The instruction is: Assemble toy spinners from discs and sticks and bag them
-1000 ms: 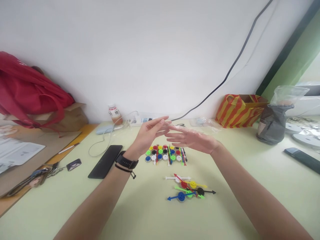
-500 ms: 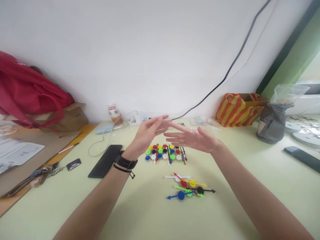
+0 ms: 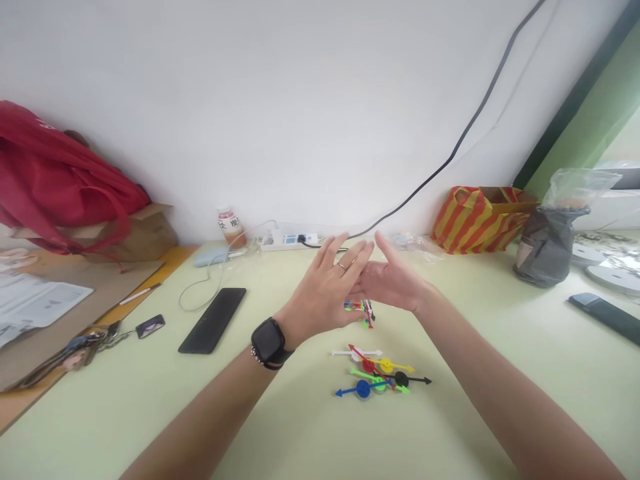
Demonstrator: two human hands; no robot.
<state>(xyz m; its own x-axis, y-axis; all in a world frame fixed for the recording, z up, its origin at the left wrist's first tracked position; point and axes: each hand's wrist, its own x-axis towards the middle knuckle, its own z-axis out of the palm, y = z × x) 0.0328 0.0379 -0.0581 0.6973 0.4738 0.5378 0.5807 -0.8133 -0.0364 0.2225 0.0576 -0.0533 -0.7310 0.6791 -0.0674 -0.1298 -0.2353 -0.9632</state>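
Note:
My left hand (image 3: 325,290), with a ring on one finger and a black watch (image 3: 269,340) at the wrist, is raised over the table, back turned up and fingers stretched. My right hand (image 3: 393,280) meets it, palm showing and thumb up; the left fingers overlap its palm. Neither hand holds anything visible. Beneath them, colourful small spinner parts (image 3: 367,312) are mostly hidden by the left hand. Nearer to me lies a loose group of assembled arrow spinners in several colours, among them a blue spinner (image 3: 363,389), a yellow spinner (image 3: 387,365) and a black spinner (image 3: 401,379).
A black phone (image 3: 213,320) lies left of the hands. Behind stand a bottle (image 3: 231,228) and a power strip (image 3: 287,241). A striped bag (image 3: 480,220) and a grey bag (image 3: 545,243) are at right. Keys (image 3: 103,340) and a red bag (image 3: 65,180) are at left.
My left hand has turned from edge-on to back up and moved right and down over the right palm, covering most of the spinner parts. The spinners have stayed put.

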